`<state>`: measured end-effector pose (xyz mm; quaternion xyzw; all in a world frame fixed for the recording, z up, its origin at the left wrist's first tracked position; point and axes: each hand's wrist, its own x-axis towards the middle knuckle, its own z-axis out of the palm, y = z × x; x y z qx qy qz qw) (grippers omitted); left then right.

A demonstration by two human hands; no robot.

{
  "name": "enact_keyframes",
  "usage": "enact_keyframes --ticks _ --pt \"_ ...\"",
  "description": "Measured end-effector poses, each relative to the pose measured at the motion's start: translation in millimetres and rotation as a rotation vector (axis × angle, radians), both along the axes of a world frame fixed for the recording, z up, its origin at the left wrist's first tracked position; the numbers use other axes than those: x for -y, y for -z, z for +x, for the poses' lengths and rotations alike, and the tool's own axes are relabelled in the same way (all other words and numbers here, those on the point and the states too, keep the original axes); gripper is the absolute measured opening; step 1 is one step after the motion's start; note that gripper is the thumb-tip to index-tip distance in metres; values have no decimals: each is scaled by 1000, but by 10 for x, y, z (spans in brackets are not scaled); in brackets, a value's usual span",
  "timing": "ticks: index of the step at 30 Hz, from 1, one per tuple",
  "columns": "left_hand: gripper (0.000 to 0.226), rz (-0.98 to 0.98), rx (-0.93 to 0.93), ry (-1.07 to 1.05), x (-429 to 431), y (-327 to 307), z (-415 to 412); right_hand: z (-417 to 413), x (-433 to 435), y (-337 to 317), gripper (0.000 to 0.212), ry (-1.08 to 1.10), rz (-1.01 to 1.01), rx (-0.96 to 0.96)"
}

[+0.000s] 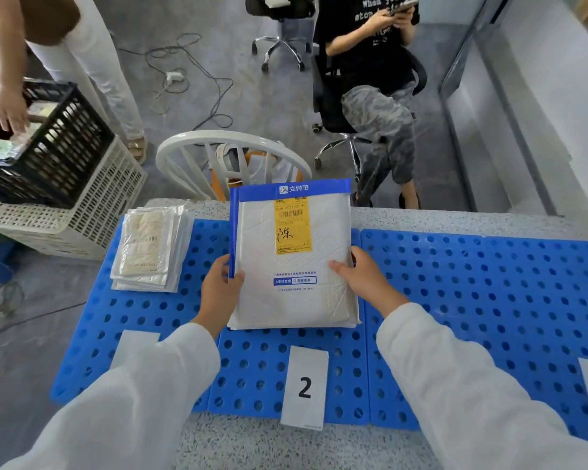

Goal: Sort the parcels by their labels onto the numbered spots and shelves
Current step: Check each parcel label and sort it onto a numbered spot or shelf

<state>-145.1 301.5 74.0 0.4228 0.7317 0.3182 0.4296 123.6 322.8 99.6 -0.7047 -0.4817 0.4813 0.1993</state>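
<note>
Here, nearest me, the card marked 2 [305,388] lies on the blue mat [489,300] covering the bench [286,446]. Beyond it, my left hand [219,293] and right hand [367,279] have their fingers closed on the side edges of a white parcel [294,262] with a yellow label [292,227]. Farther left, a stack of clear bags [151,247] rests on the mat.

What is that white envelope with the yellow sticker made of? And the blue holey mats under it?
The white envelope looks like a padded plastic mailer: smooth, slightly shiny, with soft creases and a blue printed flap. Its yellow sticker seems to be paper, matte with print and handwriting. The blue holey mats look like hard moulded plastic, even in colour with neat round holes.
</note>
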Motion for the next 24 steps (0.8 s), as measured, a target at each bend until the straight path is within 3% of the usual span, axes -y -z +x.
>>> enact_keyframes --ticks 7,14,19,24 --pt "19 -39 -125 159 -31 9 -45 -64 8 -10 49 -40 -11 135" --pt "33 74 -230 293 -18 -405 -66 -47 199 -347 57 -139 128 399" --pt "33 238 -388 549 -53 -947 -51 -46 422 -887 48 -245 224 547" --pt "44 431 -607 803 79 -1598 152 -71 858 -1481 49 -184 339 795"
